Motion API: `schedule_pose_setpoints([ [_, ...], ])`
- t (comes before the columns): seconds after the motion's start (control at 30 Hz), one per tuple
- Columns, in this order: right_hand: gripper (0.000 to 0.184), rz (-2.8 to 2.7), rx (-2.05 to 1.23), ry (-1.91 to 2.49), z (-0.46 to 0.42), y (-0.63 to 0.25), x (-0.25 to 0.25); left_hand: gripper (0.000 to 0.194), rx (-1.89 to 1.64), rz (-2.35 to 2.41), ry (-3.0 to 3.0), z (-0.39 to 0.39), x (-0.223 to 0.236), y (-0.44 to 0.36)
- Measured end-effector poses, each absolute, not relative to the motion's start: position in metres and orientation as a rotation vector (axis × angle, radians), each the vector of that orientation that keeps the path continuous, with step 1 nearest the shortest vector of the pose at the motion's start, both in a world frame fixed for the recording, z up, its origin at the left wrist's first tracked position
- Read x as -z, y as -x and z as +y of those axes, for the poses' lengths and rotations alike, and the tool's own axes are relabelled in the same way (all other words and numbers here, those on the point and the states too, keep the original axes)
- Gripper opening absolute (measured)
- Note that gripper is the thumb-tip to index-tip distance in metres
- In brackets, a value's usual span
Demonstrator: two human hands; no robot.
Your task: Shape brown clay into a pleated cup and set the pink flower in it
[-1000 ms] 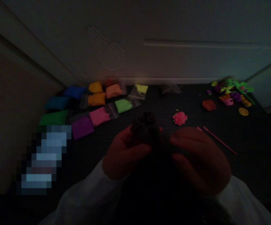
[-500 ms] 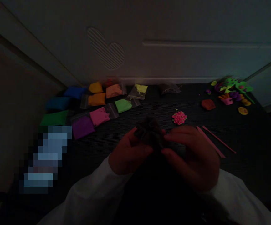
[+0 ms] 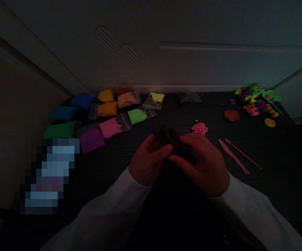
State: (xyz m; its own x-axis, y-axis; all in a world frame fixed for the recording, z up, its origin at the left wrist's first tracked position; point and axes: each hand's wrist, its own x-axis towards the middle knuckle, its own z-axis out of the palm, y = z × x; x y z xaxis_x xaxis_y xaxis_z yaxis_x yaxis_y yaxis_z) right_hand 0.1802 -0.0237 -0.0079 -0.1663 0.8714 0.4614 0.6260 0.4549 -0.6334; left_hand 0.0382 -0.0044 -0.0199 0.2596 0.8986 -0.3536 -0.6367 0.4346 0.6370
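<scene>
Between my two hands is a dark, ruffled lump of modelling clay (image 3: 168, 136), held just above the table; the dim light hides its finer shape. My left hand (image 3: 150, 158) is closed round its left side, thumb pressed on the near face. My right hand (image 3: 204, 162) grips the right side between thumb and fingers. Just beyond the right fingers lies a pink flower cluster (image 3: 199, 128) with green bits. Two pink modelling tools, a knife (image 3: 233, 156) and a thin stick (image 3: 243, 154), rest to the right of that hand.
Bags of coloured clay, among them purple (image 3: 92, 139), pink (image 3: 111, 127) and light green (image 3: 137, 116), lie at the left and back. A dark bag (image 3: 189, 97) is by the wall panel. A reddish lump (image 3: 232, 115) and small clay figures (image 3: 261, 99) sit right; a blurred-out bright object (image 3: 54, 174) lies left.
Both hands have moved slightly away from me, and the right hand has shifted left, closer round the clay. The lump has turned, so its ruffled folds show less.
</scene>
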Motion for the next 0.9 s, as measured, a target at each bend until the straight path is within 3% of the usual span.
schedule_pose_setpoints([
  [0.1,0.028,-1.807,-0.543,1.325,-0.021,-0.181,0.010,0.035,-1.111,0.802,-0.460,-0.004,0.019,-0.037],
  [0.33,0.026,-1.038,-1.494,1.132,-0.015,-0.186,0.008,0.024,-1.139,0.741,-0.538,-0.005,0.014,-0.031],
  [0.47,0.017,-0.990,-1.648,1.014,-0.017,-0.184,0.004,0.021,-1.090,0.701,-0.596,-0.007,0.018,-0.031],
  [0.6,0.017,-1.073,-1.588,0.979,-0.020,-0.180,0.002,0.020,-1.045,0.697,-0.616,-0.009,0.019,-0.030],
  [0.73,0.027,-1.263,-1.225,1.143,-0.023,-0.182,0.004,0.021,-1.102,0.694,-0.656,-0.008,0.020,-0.028],
  [0.9,0.024,-1.529,-0.839,1.101,-0.026,-0.186,0.007,0.023,-1.176,0.783,-0.762,-0.009,0.018,-0.026],
])
